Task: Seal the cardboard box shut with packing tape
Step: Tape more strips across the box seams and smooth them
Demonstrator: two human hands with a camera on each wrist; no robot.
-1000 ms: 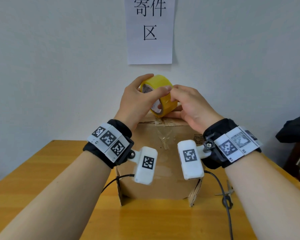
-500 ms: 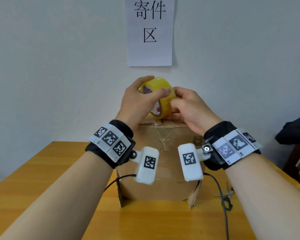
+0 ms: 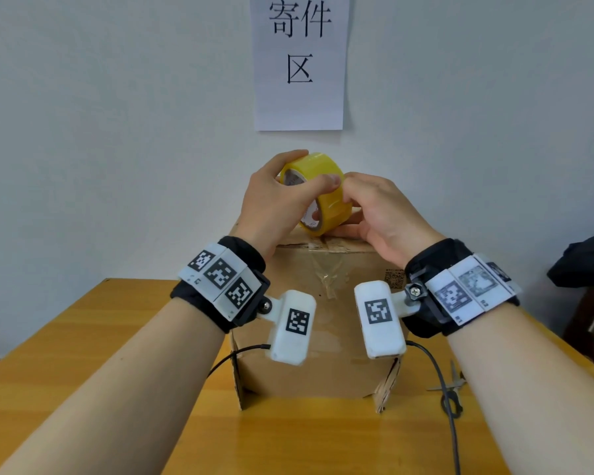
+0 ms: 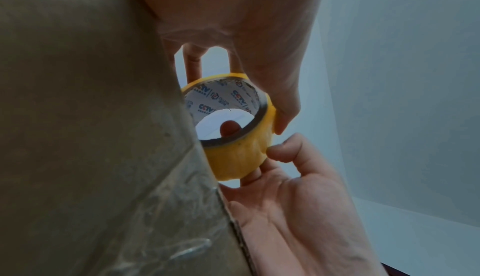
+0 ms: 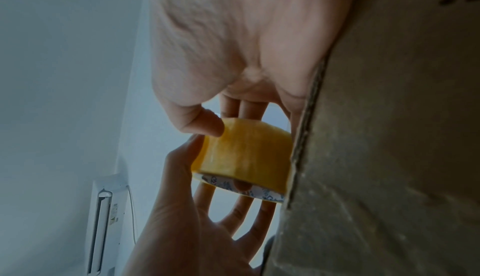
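Note:
A brown cardboard box [image 3: 323,347] stands on the wooden table, its top flaps closed, with old clear tape down its front. Just above its top edge my two hands hold a yellow tape roll [image 3: 330,200]. My left hand [image 3: 288,195] grips the roll, thumb across the yellow band, fingers over the top and one fingertip showing in the core. My right hand [image 3: 374,207] pinches the band from the right, thumb on its outer face and fingers behind. The left wrist view shows the roll [image 4: 239,157] beside the box wall [image 4: 91,136]; the right wrist view shows the roll [image 5: 246,153] too.
Small scissors [image 3: 450,383] lie on the table [image 3: 83,337] right of the box, next to a black cable. A paper sign [image 3: 299,63] hangs on the wall behind. A dark object [image 3: 583,262] sits at the far right edge.
The roll has turned a little in my hands and shifted slightly right. My left thumb now lies further across the band. Both hands stay above the box top.

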